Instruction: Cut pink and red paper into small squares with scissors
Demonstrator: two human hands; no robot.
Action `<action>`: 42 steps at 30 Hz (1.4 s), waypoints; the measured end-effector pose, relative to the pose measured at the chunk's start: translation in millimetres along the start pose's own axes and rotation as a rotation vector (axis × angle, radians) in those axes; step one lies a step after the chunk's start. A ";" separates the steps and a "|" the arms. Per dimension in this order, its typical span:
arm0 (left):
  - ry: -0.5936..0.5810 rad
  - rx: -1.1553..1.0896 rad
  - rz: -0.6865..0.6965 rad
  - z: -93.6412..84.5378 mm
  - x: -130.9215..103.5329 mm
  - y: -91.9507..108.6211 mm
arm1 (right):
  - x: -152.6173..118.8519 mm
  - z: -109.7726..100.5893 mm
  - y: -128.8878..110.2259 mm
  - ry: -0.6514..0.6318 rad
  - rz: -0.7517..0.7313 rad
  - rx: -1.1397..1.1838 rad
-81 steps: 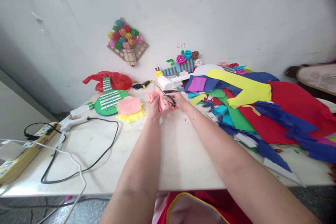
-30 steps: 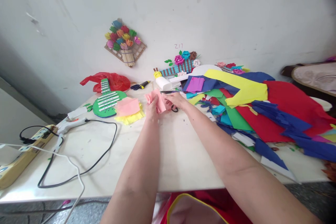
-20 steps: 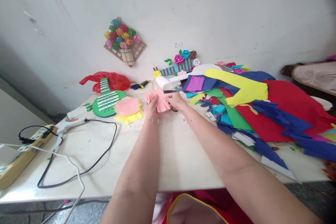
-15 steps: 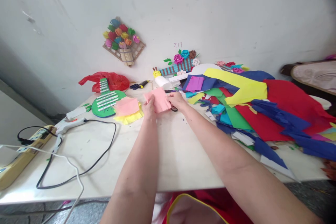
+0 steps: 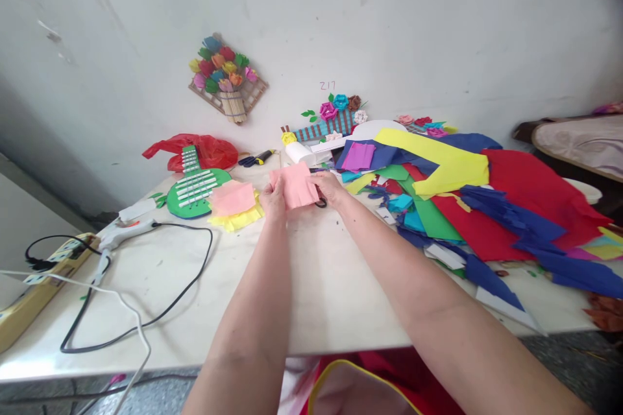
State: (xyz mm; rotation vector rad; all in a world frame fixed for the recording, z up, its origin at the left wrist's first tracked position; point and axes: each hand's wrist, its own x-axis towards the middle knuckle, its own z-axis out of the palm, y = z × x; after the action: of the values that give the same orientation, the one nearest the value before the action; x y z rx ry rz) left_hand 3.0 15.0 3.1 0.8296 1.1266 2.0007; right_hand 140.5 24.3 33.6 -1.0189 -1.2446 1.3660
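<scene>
Between my hands is a roughly square piece of pink crepe paper [image 5: 296, 187], held just above the table. My left hand [image 5: 273, 198] pinches its left edge, thumb on top. My right hand [image 5: 328, 187] grips the right edge with closed fingers. A dark, rounded loop [image 5: 320, 203], maybe a scissors handle, peeks out beneath the right hand. Left of my hands, another pink sheet [image 5: 232, 198] lies over yellow crepe paper [image 5: 238, 219], next to a green guitar-shaped craft [image 5: 192, 193] with white strips.
Coloured paper sheets, among them a large red one [image 5: 530, 201], cover the table's right side. A glue gun [image 5: 127, 232] with a looping black cord lies at left, near a power strip [image 5: 46, 292]. Pliers [image 5: 257, 158] and a red plastic bag [image 5: 209, 150] sit by the wall.
The pink paper stays in both hands and is turned slightly, now lying more level. The whole view has shifted a little.
</scene>
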 end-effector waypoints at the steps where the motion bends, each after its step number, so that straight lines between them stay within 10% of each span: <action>1: -0.014 -0.003 0.000 0.6 0.2 -1.2 | 1.0 -0.2 0.7 -0.014 0.003 0.032; 12: -0.105 -0.077 -0.009 3.3 -3.2 -4.9 | 10.8 -2.8 6.8 0.283 -0.303 -0.265; 26: 0.001 -0.085 -0.005 5.5 -4.6 5.2 | 14.0 -6.0 11.2 0.324 -0.373 -0.468; 42: -0.253 -0.250 -0.183 1.8 -2.5 5.6 | 11.5 -10.8 10.9 0.405 -0.445 -0.622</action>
State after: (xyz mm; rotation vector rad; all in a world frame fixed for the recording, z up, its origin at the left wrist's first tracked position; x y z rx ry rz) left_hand 4.5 11.7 8.3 0.7920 0.7617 1.7820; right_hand 147.9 37.6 21.8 -1.2576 -1.4939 0.3981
